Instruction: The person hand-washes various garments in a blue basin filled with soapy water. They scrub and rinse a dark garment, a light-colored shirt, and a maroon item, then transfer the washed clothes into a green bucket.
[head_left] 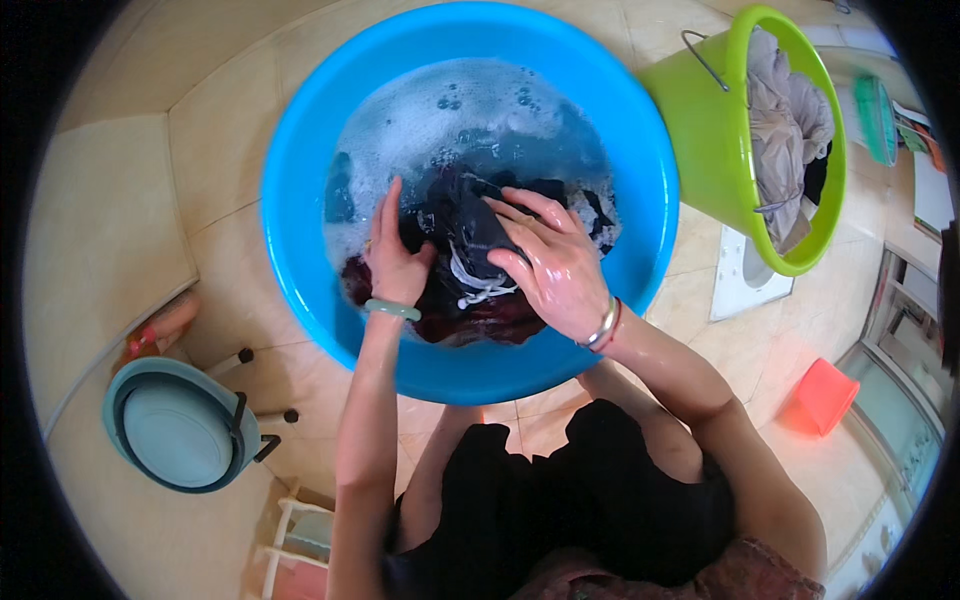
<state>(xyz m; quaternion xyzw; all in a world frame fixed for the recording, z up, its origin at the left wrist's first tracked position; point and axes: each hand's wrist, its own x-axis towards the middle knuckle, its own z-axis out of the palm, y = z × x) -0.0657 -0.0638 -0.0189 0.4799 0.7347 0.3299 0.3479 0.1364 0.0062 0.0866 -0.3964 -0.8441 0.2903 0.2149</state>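
Note:
A wide blue basin (300, 170) holds water topped with white suds (420, 115). Bunched in it, partly under water, is a dark garment (480, 225) with a white drawstring (488, 294). Dark red cloth (480, 328) lies below it, nearer to me. My right hand (560, 265), wet and soapy, grips the dark garment between thumb and fingers. On the garment's left side, my left hand (397, 260) has its fingers stretched out and thumb apart, resting against the wet cloth. Its fingertips point toward the basin's far side. The submerged part of the laundry is hidden.
Right of the basin, a tilted lime-green bucket (700, 135) holds light cloth (785, 135). A white fixture (735, 285) is set in the tiled floor beneath it. A coral bin (822, 397) stands at right; a grey-green basin (180, 425) and white rack (285, 545) are at left.

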